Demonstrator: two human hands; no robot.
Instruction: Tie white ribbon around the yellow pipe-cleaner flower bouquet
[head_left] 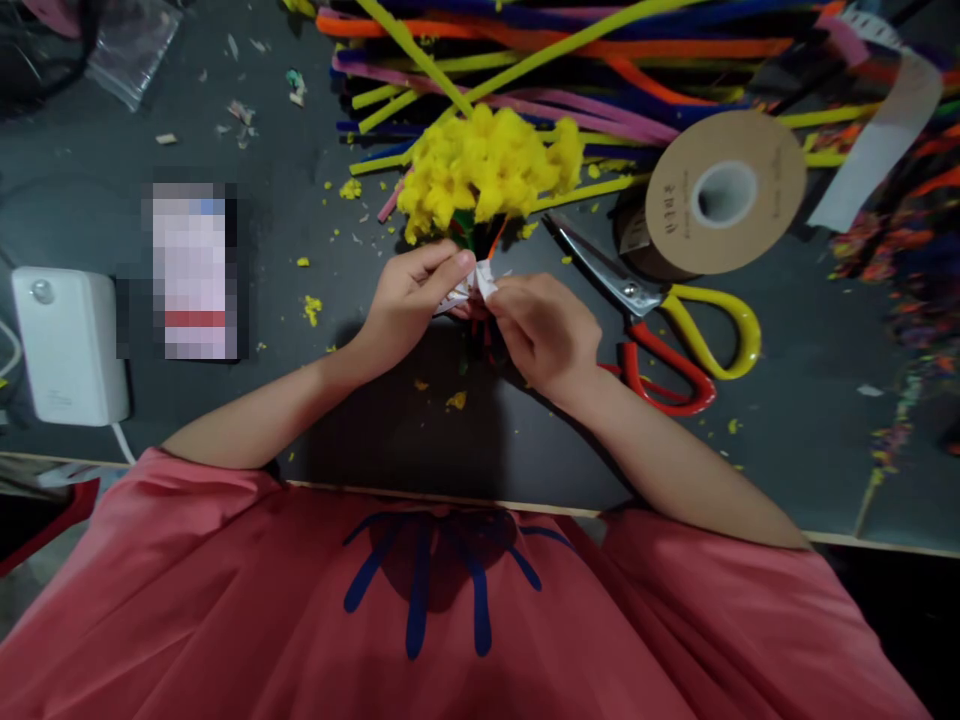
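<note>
A fluffy yellow pipe-cleaner flower bunch [487, 170] lies on the dark table [420, 420], its stems pointing toward me. My left hand [409, 305] and my right hand [544, 335] meet just below the bloom. Both pinch a strip of white tape [474, 285] at the stems. The fingers of both hands are closed on that strip, and the stems are mostly hidden under them.
Scissors [660, 320] with yellow and red handles lie right of my right hand. A brown tape roll [720, 195] stands behind them. Loose coloured pipe cleaners [600, 60] cover the back. A white box [67, 345] sits at the left edge; yellow fluff scraps dot the table.
</note>
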